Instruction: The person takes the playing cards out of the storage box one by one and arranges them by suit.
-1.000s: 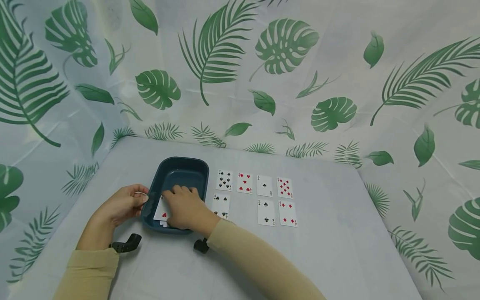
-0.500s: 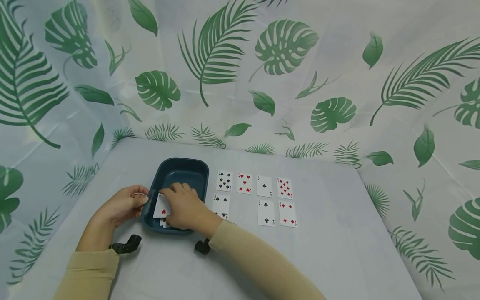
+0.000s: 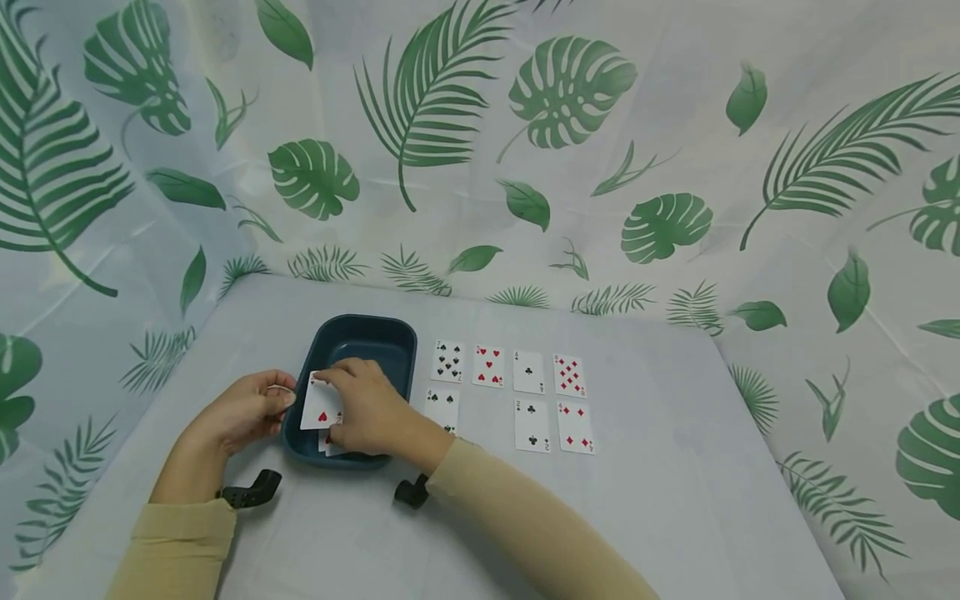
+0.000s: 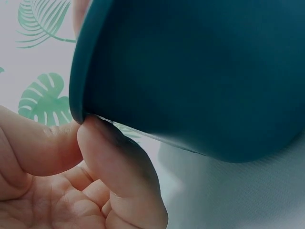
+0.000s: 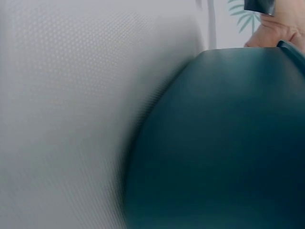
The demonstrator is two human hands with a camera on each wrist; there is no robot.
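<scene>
A dark blue tray (image 3: 303,450) stands at the table's left. My left hand (image 3: 251,408) pinches its left rim between thumb and finger, and the left wrist view shows those fingers (image 4: 114,162) close up at the rim (image 4: 78,90). Over the tray, my right hand (image 3: 375,408) grips a playing card (image 3: 318,408) with a red heart on it. Part of the card lies under the fingers. Beneath it, more cards (image 3: 327,444) show at the tray's near end. The right wrist view has only the tray's outer wall (image 5: 214,133) and part of the other hand.
Face-up cards lie in two rows right of the tray. The back row holds a seven of spades (image 3: 447,362), five of hearts (image 3: 489,367), ace of clubs (image 3: 529,372) and eight of diamonds (image 3: 570,376). In front are a four of spades (image 3: 442,407), two of clubs (image 3: 532,427) and four of diamonds (image 3: 576,428).
My right hand has lifted the heart card slightly and shifted it left and away from me, uncovering more of the cards beneath. The left hand stays at the rim.
</scene>
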